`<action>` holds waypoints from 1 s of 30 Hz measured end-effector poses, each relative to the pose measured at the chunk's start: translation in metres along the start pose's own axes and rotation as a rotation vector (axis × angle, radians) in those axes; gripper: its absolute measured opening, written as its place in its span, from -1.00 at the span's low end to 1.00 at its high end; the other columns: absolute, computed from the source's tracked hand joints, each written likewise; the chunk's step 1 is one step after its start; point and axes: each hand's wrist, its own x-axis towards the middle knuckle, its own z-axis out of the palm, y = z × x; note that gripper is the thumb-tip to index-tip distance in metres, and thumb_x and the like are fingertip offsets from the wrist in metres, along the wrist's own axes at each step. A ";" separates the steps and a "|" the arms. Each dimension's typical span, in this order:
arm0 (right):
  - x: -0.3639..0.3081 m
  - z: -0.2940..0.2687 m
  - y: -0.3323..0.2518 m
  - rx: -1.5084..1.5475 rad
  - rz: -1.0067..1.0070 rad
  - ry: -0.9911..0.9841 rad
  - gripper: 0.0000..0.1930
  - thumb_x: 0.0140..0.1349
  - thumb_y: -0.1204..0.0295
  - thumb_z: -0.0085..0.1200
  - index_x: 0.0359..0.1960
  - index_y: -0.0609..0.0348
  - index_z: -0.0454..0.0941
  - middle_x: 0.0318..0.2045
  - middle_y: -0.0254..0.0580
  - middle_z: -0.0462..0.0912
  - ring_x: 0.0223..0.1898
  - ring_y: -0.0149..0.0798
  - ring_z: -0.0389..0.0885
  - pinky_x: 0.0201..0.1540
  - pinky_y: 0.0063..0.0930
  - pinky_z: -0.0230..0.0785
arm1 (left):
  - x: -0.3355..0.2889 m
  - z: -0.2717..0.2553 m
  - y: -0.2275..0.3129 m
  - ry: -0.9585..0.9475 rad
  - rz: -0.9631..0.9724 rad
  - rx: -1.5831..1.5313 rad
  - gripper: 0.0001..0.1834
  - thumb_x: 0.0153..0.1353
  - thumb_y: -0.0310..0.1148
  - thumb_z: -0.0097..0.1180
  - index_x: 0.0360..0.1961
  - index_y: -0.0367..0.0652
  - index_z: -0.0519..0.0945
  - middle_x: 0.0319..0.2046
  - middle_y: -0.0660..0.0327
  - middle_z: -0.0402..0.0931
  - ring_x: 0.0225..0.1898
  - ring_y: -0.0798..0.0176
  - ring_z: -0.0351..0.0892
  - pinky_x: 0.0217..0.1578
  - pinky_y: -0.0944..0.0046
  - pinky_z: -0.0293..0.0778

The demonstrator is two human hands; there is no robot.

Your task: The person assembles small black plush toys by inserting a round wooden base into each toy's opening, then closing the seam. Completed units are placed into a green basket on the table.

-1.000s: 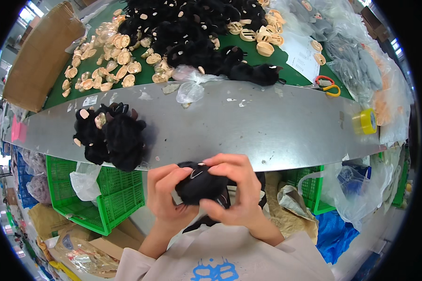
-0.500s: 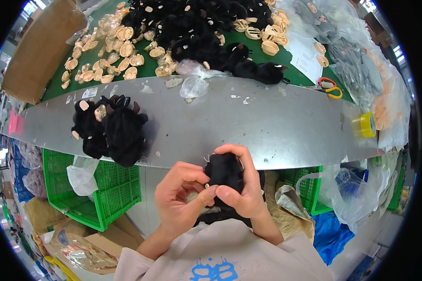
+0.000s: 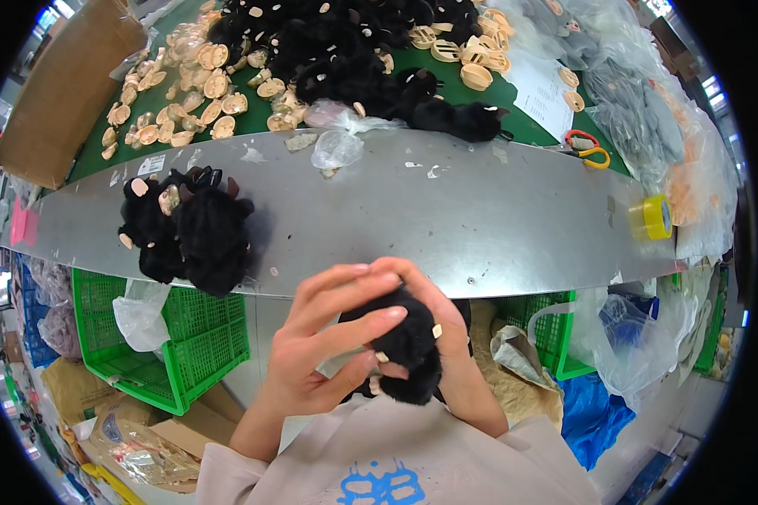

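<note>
A small black plush toy (image 3: 408, 358) is held between my two hands just off the table's front edge. My right hand (image 3: 452, 332) wraps around its far and right sides. My left hand (image 3: 318, 341) presses on it from the left, with long fingers across its top and the thumb by its lower left side. Small beige bits show on the plush, one beside my right hand and others near my left thumb. On the table to the left sits a cluster of black plush toys (image 3: 215, 231), with brown horn-like tips and beige pieces.
Black plush toys (image 3: 345, 50) and beige plastic shells (image 3: 215, 84) are heaped on the green surface. Scissors (image 3: 589, 150) and yellow tape (image 3: 655, 217) lie at the right. A cardboard box (image 3: 63, 93) stands at the far left. Green crates (image 3: 177, 353) are below the grey table (image 3: 362, 227).
The plush toy has been turned and lowered towards me, showing more beige bits. My left hand has gone from pinching at its side to laying its fingers across the top.
</note>
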 end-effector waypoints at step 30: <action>0.198 -0.130 -0.265 -2.222 -1.023 0.477 -0.74 0.03 0.31 0.32 -0.25 0.10 0.65 -0.15 -0.06 0.54 -0.05 0.05 0.47 -0.02 -0.17 0.42 | -0.019 -0.005 -0.017 0.493 -0.497 -0.200 -0.74 -0.21 -0.53 0.31 -0.39 -0.28 0.62 -0.47 0.33 0.49 -0.41 0.47 0.36 -0.36 0.44 0.24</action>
